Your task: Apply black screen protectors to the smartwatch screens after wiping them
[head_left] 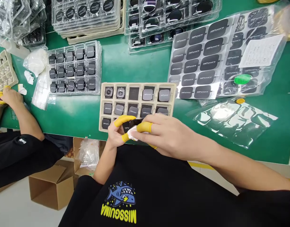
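My left hand (115,134), with yellow finger cots, is closed on the edge of a dark, glossy watch body (135,122), partly hidden by my fingers. My right hand (169,135), also in yellow cots, pinches a crumpled white wipe (133,132) against or very close to the watch body. Both hands are over the near edge of a beige compartment tray (100,115). Two watch bodies (120,92) lie back side up in its far row. Beside them is a compartment with only a dark pad (133,93). Several other compartments hold dark squares with HiFuture film (148,94).
Clear trays of square pieces (75,67) stand left; stacked trays (85,19) and lens trays (180,14) line the back. Film sheets (194,60) and a clear plastic sheet (234,121) lie right. A co-worker's hands (11,96) are at far left. Cardboard boxes (52,189) sit below.
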Tool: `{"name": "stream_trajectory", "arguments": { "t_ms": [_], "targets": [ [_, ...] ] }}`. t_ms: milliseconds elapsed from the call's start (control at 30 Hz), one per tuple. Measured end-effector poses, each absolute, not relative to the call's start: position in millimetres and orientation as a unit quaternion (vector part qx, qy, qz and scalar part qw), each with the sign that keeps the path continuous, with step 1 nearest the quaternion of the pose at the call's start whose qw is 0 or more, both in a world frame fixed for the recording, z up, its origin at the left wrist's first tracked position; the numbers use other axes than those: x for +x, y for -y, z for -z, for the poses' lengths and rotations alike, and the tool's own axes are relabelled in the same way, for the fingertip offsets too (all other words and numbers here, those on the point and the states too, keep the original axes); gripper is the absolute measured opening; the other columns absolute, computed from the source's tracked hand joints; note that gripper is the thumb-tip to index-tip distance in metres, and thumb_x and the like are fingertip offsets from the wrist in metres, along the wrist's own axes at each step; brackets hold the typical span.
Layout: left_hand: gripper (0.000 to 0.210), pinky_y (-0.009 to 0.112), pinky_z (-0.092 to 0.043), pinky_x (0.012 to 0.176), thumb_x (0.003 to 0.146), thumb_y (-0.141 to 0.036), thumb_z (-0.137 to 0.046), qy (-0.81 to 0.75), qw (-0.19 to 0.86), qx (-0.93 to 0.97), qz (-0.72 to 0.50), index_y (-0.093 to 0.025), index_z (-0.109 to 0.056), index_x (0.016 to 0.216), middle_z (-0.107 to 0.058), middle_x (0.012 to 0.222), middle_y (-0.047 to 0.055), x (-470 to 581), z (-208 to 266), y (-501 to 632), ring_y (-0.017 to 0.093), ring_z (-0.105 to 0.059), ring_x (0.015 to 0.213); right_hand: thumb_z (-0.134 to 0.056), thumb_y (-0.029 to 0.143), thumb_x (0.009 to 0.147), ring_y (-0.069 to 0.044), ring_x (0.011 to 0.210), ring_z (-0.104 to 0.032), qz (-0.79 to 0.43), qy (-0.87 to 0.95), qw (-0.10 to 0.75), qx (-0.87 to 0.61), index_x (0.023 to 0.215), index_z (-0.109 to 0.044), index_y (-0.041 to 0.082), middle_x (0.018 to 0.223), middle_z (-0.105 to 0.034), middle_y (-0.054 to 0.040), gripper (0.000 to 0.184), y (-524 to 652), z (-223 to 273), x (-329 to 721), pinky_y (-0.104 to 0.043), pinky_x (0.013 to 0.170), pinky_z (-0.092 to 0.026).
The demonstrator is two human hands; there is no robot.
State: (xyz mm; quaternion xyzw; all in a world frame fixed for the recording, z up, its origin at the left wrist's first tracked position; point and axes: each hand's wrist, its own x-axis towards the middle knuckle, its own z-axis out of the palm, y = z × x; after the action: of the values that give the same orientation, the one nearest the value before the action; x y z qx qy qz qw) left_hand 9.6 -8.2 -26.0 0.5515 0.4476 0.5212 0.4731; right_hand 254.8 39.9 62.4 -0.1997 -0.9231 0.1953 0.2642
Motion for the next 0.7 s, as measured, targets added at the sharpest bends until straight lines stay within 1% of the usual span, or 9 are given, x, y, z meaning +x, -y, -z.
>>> {"name": "stream_trajectory", "arguments": {
  "t_ms": [100, 167, 267, 333, 400, 467, 567, 633, 700],
  "targets": [
    [0.071, 0.038, -0.068, 0.086, 0.072, -0.075, -0.098, -0.464, 0.471, 0.526, -0.534, -0.024, -0.089, 0.12, -0.088, 0.1, 0.008, 4, 26, 11, 0.026, -0.084, 0.09, -0.046, 0.014, 0.115, -0.023, 0.079, -0.059, -0.202, 0.934, 0.224, -0.19, 0.116, -0.078, 0.024, 0.083, -0.07, -0.0049, 0.034, -47, -73, 280, -0.039, 0.068, -0.049],
    [0.071, 0.038, -0.068, 0.087, 0.069, -0.074, -0.101, -0.462, 0.468, 0.519, -0.546, -0.025, -0.09, 0.119, -0.089, 0.102, 0.008, 2, 24, 12, 0.027, -0.084, 0.091, -0.054, 0.013, 0.111, -0.023, 0.079, -0.058, -0.187, 0.922, 0.253, -0.227, 0.123, -0.077, 0.025, 0.088, -0.072, -0.0059, 0.029, -49, -80, 293, -0.039, 0.066, -0.047],
    [0.071, 0.037, -0.068, 0.087, 0.066, -0.072, -0.103, -0.442, 0.487, 0.52, -0.545, -0.024, -0.091, 0.117, -0.089, 0.101, 0.008, 3, 21, 10, 0.026, -0.084, 0.091, -0.063, 0.01, 0.106, -0.023, 0.082, -0.059, -0.145, 0.888, 0.315, -0.302, 0.133, -0.076, 0.023, 0.104, -0.076, -0.0085, 0.033, -49, -87, 292, -0.038, 0.066, -0.046],
    [0.073, 0.035, -0.067, 0.087, 0.063, -0.072, -0.104, -0.431, 0.5, 0.511, -0.551, -0.024, -0.091, 0.117, -0.089, 0.1, 0.008, 7, 20, 8, 0.026, -0.084, 0.091, -0.062, 0.009, 0.107, -0.023, 0.082, -0.057, -0.125, 0.891, 0.313, -0.305, 0.13, -0.078, 0.018, 0.106, -0.079, -0.0102, 0.029, -49, -87, 279, -0.038, 0.066, -0.046],
    [0.074, 0.035, -0.067, 0.087, 0.062, -0.069, -0.106, -0.421, 0.509, 0.5, -0.56, -0.024, -0.091, 0.119, -0.089, 0.102, 0.008, 11, 20, 7, 0.026, -0.084, 0.091, -0.059, 0.01, 0.11, -0.024, 0.083, -0.057, -0.121, 0.908, 0.292, -0.273, 0.126, -0.079, 0.014, 0.101, -0.08, -0.0108, 0.026, -47, -83, 263, -0.038, 0.066, -0.045],
    [0.074, 0.035, -0.067, 0.087, 0.063, -0.065, -0.108, -0.409, 0.514, 0.499, -0.565, -0.024, -0.09, 0.122, -0.09, 0.105, 0.008, 14, 21, 6, 0.026, -0.085, 0.091, -0.055, 0.01, 0.112, -0.024, 0.085, -0.058, -0.121, 0.918, 0.28, -0.252, 0.126, -0.08, 0.014, 0.096, -0.079, -0.0099, 0.028, -46, -77, 250, -0.037, 0.067, -0.044],
    [0.069, 0.034, -0.068, 0.087, 0.068, -0.063, -0.106, -0.416, 0.501, 0.514, -0.558, -0.024, -0.091, 0.122, -0.09, 0.106, 0.009, 12, 21, 6, 0.026, -0.086, 0.092, -0.05, 0.007, 0.112, -0.022, 0.088, -0.06, -0.155, 0.923, 0.271, -0.224, 0.126, -0.079, 0.017, 0.097, -0.078, -0.0082, 0.033, -46, -70, 246, -0.035, 0.071, -0.045],
    [0.067, 0.034, -0.068, 0.086, 0.07, -0.067, -0.104, -0.437, 0.488, 0.509, -0.558, -0.024, -0.091, 0.12, -0.09, 0.103, 0.008, 8, 20, 7, 0.025, -0.085, 0.09, -0.051, 0.009, 0.112, -0.022, 0.088, -0.061, -0.213, 0.93, 0.238, -0.18, 0.122, -0.079, 0.019, 0.098, -0.078, -0.0074, 0.031, -49, -70, 255, -0.036, 0.074, -0.048],
    [0.069, 0.034, -0.069, 0.083, 0.067, -0.072, -0.102, -0.454, 0.473, 0.495, -0.571, -0.025, -0.092, 0.116, -0.09, 0.1, 0.008, 4, 19, 9, 0.025, -0.085, 0.088, -0.052, 0.011, 0.113, -0.021, 0.087, -0.062, -0.251, 0.933, 0.209, -0.154, 0.116, -0.079, 0.021, 0.096, -0.076, -0.007, 0.028, -52, -75, 270, -0.036, 0.074, -0.05]
  ]
}}
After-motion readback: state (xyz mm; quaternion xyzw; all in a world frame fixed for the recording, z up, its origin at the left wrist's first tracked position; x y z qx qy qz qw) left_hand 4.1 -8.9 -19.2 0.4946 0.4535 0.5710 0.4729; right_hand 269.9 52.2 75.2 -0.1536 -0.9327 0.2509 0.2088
